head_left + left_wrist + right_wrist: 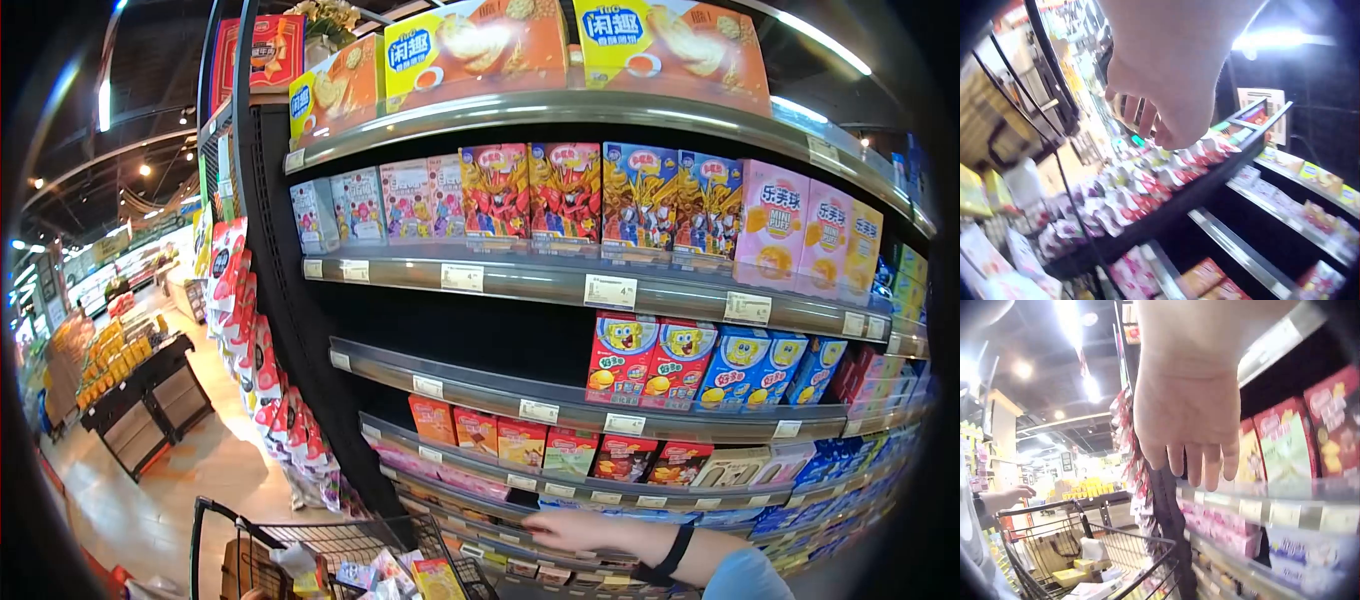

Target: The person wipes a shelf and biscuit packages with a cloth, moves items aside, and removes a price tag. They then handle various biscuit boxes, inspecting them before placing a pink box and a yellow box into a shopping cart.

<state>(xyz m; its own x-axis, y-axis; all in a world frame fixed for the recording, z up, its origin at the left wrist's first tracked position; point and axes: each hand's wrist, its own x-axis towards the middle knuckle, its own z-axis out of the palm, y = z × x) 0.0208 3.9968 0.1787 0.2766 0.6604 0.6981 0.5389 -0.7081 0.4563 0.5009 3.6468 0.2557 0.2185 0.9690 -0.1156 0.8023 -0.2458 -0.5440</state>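
Note:
My right hand (565, 530) reaches leftward past the lower shelves in the head view, a dark band on its wrist. In the right wrist view its fingers (1194, 465) are straight, spread slightly, and hold nothing. Close by stand small snack boxes, among them a green-fronted box (571, 452) and a yellow-orange box (522, 443). My left hand (1016, 497) hovers near the rim of a black wire shopping cart (1047, 506) with its fingers loose and nothing in them. Packages, including a yellow box (437, 578), lie in the cart.
Tiered shelving (520, 280) curves along the right, with cartoon boxes (625, 355) and large yellow biscuit boxes (480, 45). Red-and-white bags (260, 365) hang at the shelf end. Beyond the aisle floor (240, 440) stands a display table (150, 400) of yellow goods.

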